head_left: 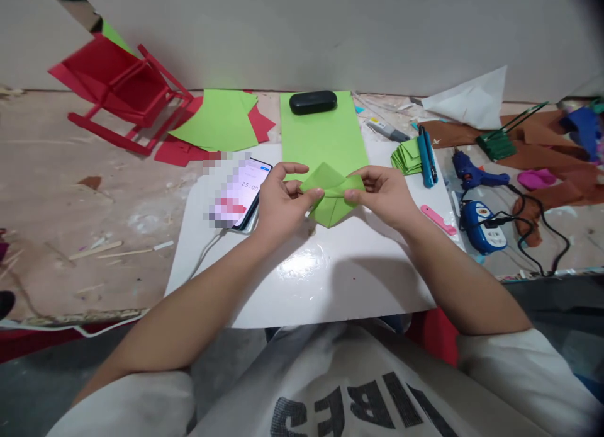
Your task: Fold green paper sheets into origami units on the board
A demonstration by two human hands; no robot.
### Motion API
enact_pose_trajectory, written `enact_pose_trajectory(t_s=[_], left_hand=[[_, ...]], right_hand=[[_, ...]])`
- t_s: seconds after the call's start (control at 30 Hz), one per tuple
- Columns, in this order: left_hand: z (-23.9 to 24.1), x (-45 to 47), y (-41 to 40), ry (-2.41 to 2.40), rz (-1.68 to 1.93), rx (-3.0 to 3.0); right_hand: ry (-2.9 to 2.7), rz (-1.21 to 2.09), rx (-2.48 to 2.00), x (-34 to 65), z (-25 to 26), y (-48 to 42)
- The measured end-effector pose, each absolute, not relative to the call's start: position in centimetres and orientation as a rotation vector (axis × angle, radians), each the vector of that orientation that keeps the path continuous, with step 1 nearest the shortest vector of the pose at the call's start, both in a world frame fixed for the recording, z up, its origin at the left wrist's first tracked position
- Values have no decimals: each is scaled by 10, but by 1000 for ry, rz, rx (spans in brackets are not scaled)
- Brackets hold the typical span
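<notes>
Between my two hands is a folded piece of green paper [329, 207], creased into pointed flaps, held above the white board [302, 298]. My left hand [285, 194] pinches its left side, the thumb in front and the forefinger stretched out behind. On the right side, my right hand [382, 194] grips the paper between thumb and curled fingers. Just beyond lies a flat green sheet [325, 138] with a black oblong case [313, 102] on its far end. To the left of my left hand rests a lit phone [243, 194] with a cable.
At the right are a stack of folded green papers [406, 157], a blue stapler [427, 157], a pink cutter [438, 220], a glue gun [476, 172] and a blue power socket [484, 226] with black cords. A red miniature rocking chair [125, 90] and green scraps [221, 119] sit far left.
</notes>
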State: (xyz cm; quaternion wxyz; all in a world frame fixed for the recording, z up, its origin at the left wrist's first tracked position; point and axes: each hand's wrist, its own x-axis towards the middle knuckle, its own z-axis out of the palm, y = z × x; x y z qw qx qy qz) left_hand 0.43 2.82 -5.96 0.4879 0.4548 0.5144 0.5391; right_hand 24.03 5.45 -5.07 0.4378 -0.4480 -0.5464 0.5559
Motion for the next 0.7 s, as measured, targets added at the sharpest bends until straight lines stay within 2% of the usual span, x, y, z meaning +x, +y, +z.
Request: enact_pose_trajectory(t_s=[0.2,0.47,0.7], left_hand=[[-61,3,31,1123,1286,1051],[-65,16,20,932,1283,764],[-48,26,3,1085,1249,657]], right_hand=[[-1198,1531,-1131,229,-49,45],[-1047,1361,-1178,226,-57,36],[-953,1383,-1246,219,-55,23]])
